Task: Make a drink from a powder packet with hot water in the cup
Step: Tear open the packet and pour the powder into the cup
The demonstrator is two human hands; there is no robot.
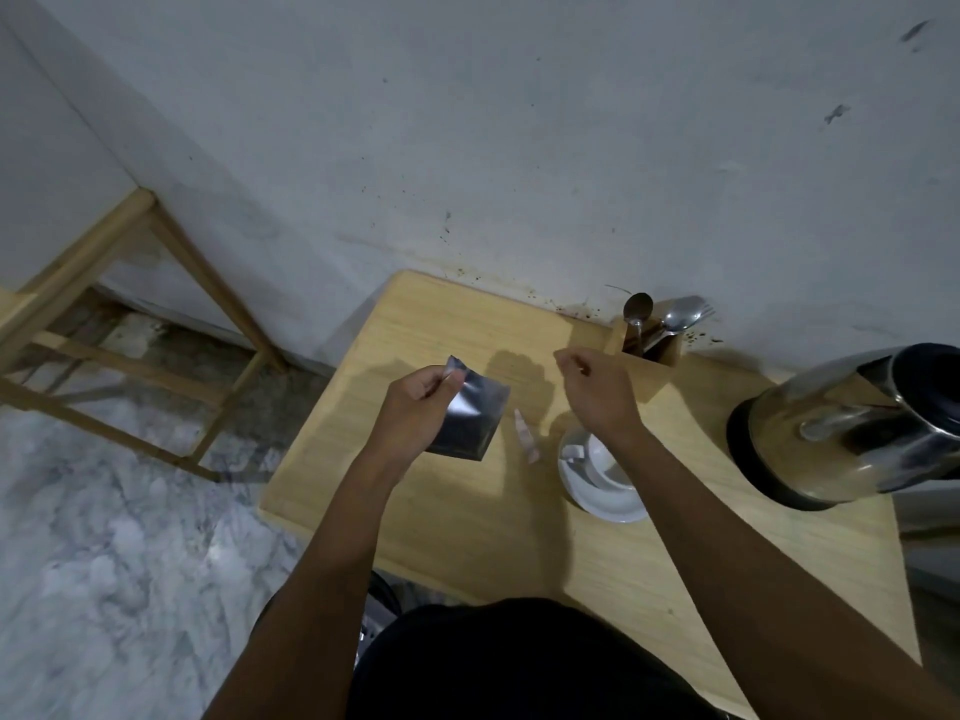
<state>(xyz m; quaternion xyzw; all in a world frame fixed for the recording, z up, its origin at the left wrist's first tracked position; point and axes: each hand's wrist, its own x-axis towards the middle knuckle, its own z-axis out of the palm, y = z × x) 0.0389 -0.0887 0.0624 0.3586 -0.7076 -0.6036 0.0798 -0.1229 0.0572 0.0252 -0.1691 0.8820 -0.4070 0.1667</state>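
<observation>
My left hand [418,405] pinches the top corner of a silver foil powder packet [475,418], held above the wooden table [467,517]. My right hand [597,389] hovers to the right of it, fingers curled, thumb and forefinger pinched together; whether anything is between them I cannot tell. A small torn strip [527,438] lies on the table between the packet and the cup. The white cup [597,459] stands on a white saucer [605,498], partly hidden under my right wrist.
A steel electric kettle [852,428] stands at the table's right side. A wooden holder [652,345] with spoons and a fork sits against the wall. A wooden frame [124,330] stands left on the marble floor.
</observation>
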